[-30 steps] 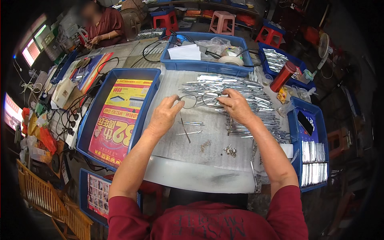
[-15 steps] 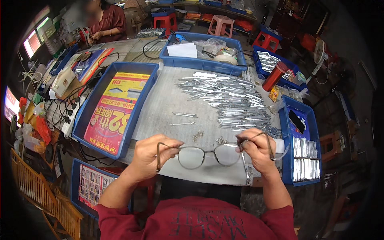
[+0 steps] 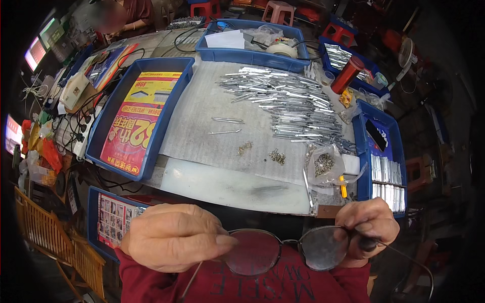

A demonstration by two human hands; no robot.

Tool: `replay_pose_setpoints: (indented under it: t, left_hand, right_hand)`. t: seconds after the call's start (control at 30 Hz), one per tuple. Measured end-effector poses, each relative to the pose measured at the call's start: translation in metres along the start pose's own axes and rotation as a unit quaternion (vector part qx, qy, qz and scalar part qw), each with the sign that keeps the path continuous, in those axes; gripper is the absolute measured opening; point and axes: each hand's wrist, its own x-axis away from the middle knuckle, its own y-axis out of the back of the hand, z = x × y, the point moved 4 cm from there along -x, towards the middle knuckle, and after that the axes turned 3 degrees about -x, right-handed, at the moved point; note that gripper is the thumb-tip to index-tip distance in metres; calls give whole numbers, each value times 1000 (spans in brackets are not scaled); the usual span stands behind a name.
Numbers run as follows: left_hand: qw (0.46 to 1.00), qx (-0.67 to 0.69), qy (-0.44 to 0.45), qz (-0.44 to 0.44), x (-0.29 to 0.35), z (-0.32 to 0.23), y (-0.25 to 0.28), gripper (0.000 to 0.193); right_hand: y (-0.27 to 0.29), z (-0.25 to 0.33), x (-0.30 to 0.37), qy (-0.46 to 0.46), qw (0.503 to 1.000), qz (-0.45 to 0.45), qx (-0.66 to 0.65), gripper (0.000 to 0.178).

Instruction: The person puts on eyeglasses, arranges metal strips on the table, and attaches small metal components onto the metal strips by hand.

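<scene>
**Both hands hold a pair of spectacles close under the camera**

The left hand (image 3: 174, 237) is clenched over the left end of a pair of spectacles (image 3: 288, 248), its fingers folded down so that the hinge is hidden; a thin temple arm runs out below it toward the lower edge of the view. The right hand (image 3: 368, 227) pinches the right end of the frame at the hinge, and the other temple arm curves away past it to the lower right. The spectacles hang in the air below the near edge of the tabletop (image 3: 227, 187), lenses side by side, in front of a red shirt

On the tabletop, well apart from the hands, a heap of silvery metal strips (image 3: 288, 103) spreads over the far right part of a grey mat. Two single strips (image 3: 226, 126) lie apart from the heap toward the middle, and two small clusters of brass-coloured screws (image 3: 277, 157) lie nearer the near edge. A clear bag of small parts (image 3: 323, 164) sits by the near right corner. A blue tray with a red and yellow printed sheet (image 3: 139, 118) stands along the left edge, another blue tray (image 3: 252, 43) along the far edge, and a third blue tray (image 3: 384, 156) with stacked silvery pieces along the right edge. A red cylinder (image 3: 347, 74) stands near the far right corner
</scene>
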Motion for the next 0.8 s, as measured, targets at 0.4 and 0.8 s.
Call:
replay_pose_setpoints:
  t: [0.4, 0.8]
  left_hand:
    - [993, 52, -75, 80, -2, -1, -2, 13]
    - [993, 72, -67, 62, -4, -24, 7, 14]
  right_hand:
    - [8, 7, -6, 66, 984, 152, -60, 12]
    - [-8, 24, -9, -19, 974, 227, -22, 31]
